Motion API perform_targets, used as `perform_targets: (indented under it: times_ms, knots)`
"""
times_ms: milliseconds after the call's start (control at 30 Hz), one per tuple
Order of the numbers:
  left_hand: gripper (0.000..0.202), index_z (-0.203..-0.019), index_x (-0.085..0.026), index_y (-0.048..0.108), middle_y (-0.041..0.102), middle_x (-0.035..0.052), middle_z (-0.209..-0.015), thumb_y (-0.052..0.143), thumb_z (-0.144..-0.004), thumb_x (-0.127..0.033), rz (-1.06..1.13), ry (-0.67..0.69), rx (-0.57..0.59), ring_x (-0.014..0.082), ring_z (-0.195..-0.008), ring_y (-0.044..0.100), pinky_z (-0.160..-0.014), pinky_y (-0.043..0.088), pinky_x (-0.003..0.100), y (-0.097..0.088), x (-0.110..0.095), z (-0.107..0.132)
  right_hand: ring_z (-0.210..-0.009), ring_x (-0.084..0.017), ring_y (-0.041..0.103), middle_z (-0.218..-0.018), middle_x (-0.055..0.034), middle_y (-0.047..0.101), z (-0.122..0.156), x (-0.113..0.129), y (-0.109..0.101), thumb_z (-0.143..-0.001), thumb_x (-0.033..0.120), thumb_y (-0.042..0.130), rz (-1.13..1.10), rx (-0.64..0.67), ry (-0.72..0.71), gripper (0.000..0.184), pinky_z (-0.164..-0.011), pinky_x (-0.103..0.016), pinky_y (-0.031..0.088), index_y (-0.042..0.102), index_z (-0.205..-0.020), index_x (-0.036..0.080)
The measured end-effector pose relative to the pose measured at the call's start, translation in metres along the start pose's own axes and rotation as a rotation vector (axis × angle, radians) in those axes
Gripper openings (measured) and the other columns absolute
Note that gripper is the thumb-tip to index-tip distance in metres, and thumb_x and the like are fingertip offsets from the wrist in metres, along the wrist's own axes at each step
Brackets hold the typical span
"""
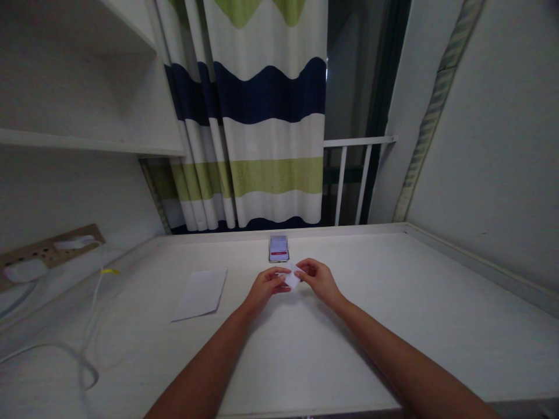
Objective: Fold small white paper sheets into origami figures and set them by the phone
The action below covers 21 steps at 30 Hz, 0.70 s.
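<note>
Both my hands meet over the middle of the white desk (393, 302). My left hand (265, 286) and my right hand (320, 278) each pinch a small white piece of paper (292, 278) between fingertips, holding it just above the desk. A phone (278, 248) with a lit screen lies flat right behind the paper. A larger white sheet (200, 294) lies on the desk to the left of my left hand.
A striped curtain (262, 116) hangs behind the desk, with a white railing (353, 174) beside it. A wall socket strip (48, 250) with plugs and white cables (82, 361) sits at the left. Shelves (87, 142) rise above the left side.
</note>
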<state>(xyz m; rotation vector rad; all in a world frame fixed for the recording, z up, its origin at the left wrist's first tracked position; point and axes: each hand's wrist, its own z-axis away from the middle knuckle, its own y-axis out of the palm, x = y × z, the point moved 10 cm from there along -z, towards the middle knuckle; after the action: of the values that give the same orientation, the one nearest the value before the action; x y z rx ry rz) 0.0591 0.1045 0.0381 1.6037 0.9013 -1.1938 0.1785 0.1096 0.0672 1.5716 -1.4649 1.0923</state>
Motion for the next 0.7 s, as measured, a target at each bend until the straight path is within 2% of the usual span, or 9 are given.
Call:
perform_targets:
  times_ms: [167,267,500,700]
  knots:
    - [0.033,-0.078,-0.012,0.061,0.064,0.0045,-0.068,0.071,-0.053,-0.031,-0.042,0.015,-0.063,0.0153,-0.063,0.060,-0.066,0.048,0.032,-0.004,0.000,-0.001,-0.061,-0.011,0.054,-0.068,-0.0005,0.058,0.002,0.002,0.005,-0.062,0.030,0.063,0.043,0.024,-0.038,0.020,-0.058,-0.025,0.044,0.055,-0.074,0.016]
    - [0.033,-0.076,-0.012,0.061,0.065,0.0043,-0.069,0.072,-0.051,-0.030,-0.059,0.031,-0.064,0.0152,-0.062,0.060,-0.064,0.049,0.031,-0.004,-0.001,-0.002,-0.059,-0.010,0.052,-0.065,0.0013,0.055,0.001,0.001,0.007,-0.061,0.029,0.062,0.022,0.045,-0.043,0.019,-0.056,-0.023,0.042,0.053,-0.073,0.016]
    - [0.031,-0.073,-0.011,0.060,0.065,0.0041,-0.069,0.071,-0.052,-0.030,-0.068,0.038,-0.042,0.0150,-0.064,0.060,-0.063,0.049,0.029,-0.001,-0.005,0.000,-0.048,-0.008,0.047,-0.057,0.0049,0.051,0.001,-0.009,0.012,-0.054,0.032,0.067,-0.074,0.094,0.047,0.029,-0.047,-0.021,0.037,0.049,-0.072,0.017]
    - [0.030,-0.072,-0.012,0.059,0.063,0.0015,-0.064,0.071,-0.051,-0.030,-0.144,0.082,-0.088,0.0124,-0.058,0.058,-0.058,0.049,0.025,0.002,-0.013,0.003,-0.051,-0.008,0.049,-0.058,0.0049,0.051,0.002,-0.002,0.014,-0.055,0.032,0.068,-0.081,0.087,0.007,0.030,-0.049,-0.020,0.039,0.049,-0.073,0.018]
